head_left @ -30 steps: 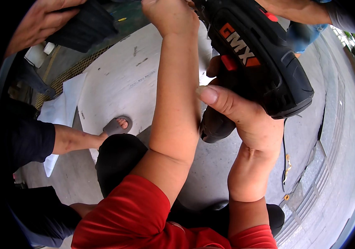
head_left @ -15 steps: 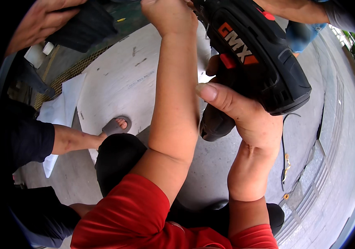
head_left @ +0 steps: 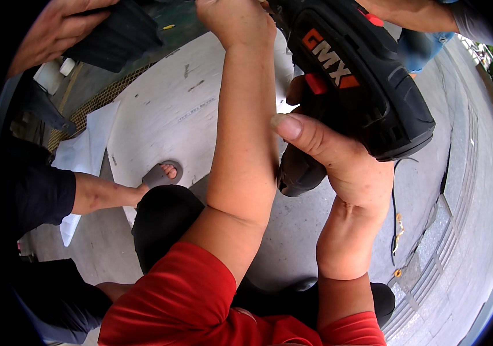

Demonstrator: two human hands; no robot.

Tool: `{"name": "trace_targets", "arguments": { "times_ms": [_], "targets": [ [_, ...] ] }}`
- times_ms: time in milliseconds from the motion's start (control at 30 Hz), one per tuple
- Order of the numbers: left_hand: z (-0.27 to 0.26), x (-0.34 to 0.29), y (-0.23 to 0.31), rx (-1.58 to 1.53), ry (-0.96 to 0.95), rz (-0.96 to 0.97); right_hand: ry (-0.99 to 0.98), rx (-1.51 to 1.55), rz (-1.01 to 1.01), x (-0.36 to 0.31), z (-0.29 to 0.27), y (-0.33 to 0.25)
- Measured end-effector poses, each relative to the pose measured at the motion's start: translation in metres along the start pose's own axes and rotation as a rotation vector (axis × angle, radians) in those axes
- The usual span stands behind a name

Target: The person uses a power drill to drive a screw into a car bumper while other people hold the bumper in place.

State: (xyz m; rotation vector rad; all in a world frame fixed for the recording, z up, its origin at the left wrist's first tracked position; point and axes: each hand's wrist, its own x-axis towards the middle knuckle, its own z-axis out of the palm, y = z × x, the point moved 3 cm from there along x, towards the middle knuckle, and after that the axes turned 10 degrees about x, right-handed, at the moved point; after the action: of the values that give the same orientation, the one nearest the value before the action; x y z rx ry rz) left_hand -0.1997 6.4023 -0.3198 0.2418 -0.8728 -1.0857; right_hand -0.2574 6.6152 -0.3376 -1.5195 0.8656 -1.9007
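My right hand point(head_left: 353, 164) is wrapped around the handle of a black power tool point(head_left: 367, 86) with a red trigger and orange lettering. Its thumb lies along the near side, and the tool points up and away toward the upper edge. The working end runs out of the picture, so its exact kind does not show. My left arm reaches straight forward beside it. The left hand point(head_left: 238, 23) is closed close to the tool's front end, its fingers cut off by the upper edge; what they hold is hidden.
A co-worker's hand point(head_left: 56, 37) is at the upper left, and another person's forearm point(head_left: 411, 14) at the upper right. A sandalled foot point(head_left: 166, 173) stands on a pale board point(head_left: 160, 115) on the floor. A black cable point(head_left: 393, 213) lies on the right.
The power tool has shifted very slightly to the right. Both my hands keep nearly the same place and hold.
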Motion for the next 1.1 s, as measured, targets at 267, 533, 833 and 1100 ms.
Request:
{"name": "trace_targets", "arguments": {
  "times_ms": [267, 533, 833, 1100],
  "targets": [
    [0.001, -0.001, -0.004, -0.024, 0.009, -0.014, 0.112, 0.106, 0.080, -0.003, -0.001, 0.000],
    [0.001, 0.000, -0.002, -0.024, 0.016, -0.011, 0.129, 0.065, 0.110, -0.003, -0.001, 0.001],
    [0.001, 0.001, -0.001, -0.036, 0.026, -0.007, 0.151, 0.080, 0.115, -0.007, 0.004, -0.001],
    [0.003, -0.002, -0.002, -0.109, 0.027, -0.029, 0.188, 0.272, 0.228, -0.003, 0.003, 0.002]
  ]
}}
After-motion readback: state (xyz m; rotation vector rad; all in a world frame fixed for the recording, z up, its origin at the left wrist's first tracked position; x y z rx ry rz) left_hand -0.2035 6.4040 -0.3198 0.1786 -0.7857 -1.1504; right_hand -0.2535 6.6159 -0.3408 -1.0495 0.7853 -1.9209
